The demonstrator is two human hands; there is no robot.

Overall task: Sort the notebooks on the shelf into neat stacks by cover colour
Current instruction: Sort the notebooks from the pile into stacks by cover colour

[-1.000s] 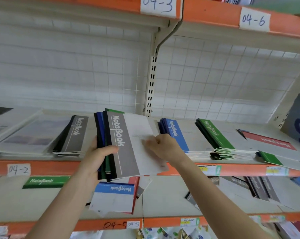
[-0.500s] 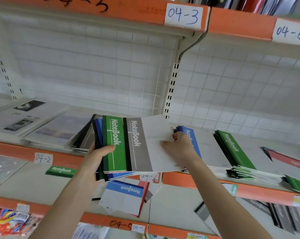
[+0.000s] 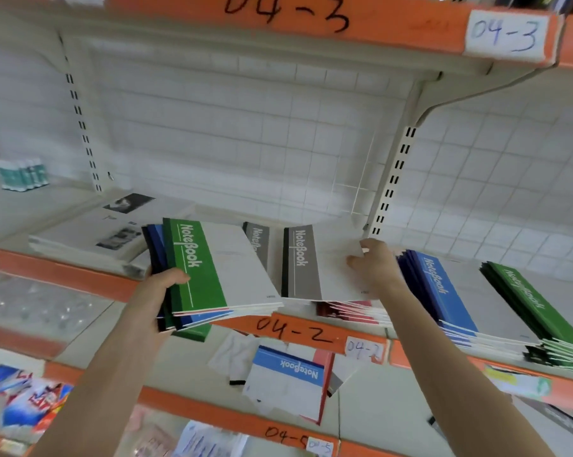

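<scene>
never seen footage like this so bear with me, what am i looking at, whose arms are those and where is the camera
There is no machine here. A person is sorting by hand, and the single picture comes from a camera worn on the person's head, looking forward and down along both arms. The left hand grips a bundle of notebooks, with a green cover on top and blue ones beneath. The right hand pinches the right edge of a grey notebook over the orange-edged shelf marked 04-2. Further right on that shelf lie a blue stack and a green stack. On the shelf below lies a loose blue notebook.
</scene>
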